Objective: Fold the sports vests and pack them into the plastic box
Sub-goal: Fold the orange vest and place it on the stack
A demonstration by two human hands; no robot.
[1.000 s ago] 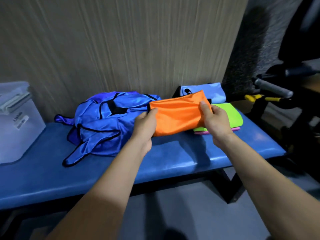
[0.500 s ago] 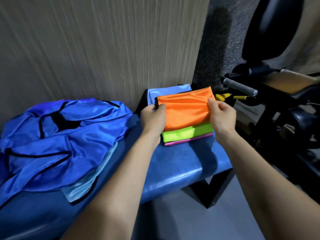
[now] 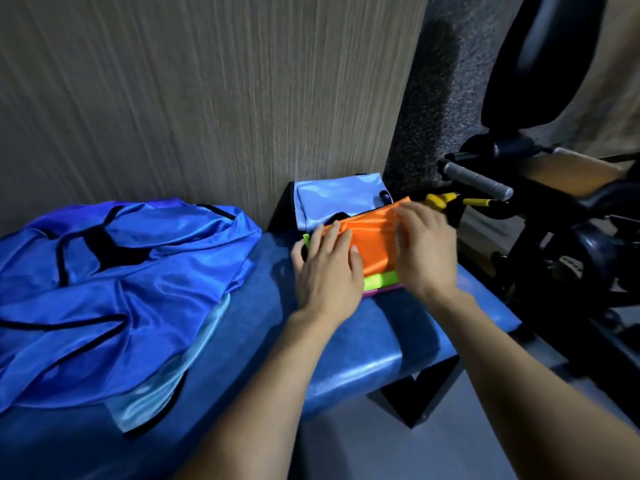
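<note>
Both hands lie flat with straight fingers, left hand (image 3: 327, 268) and right hand (image 3: 424, 251) pressing the folded orange satin vest (image 3: 375, 237) onto the stack at the blue padded bench (image 3: 346, 362)'s right end, probably smoothing it

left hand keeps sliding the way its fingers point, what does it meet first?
Probably the folded light-blue vest behind the stack. The left hand lies flat on the orange vest, fingers aimed up-right toward the wall. Depth is unclear.
</note>
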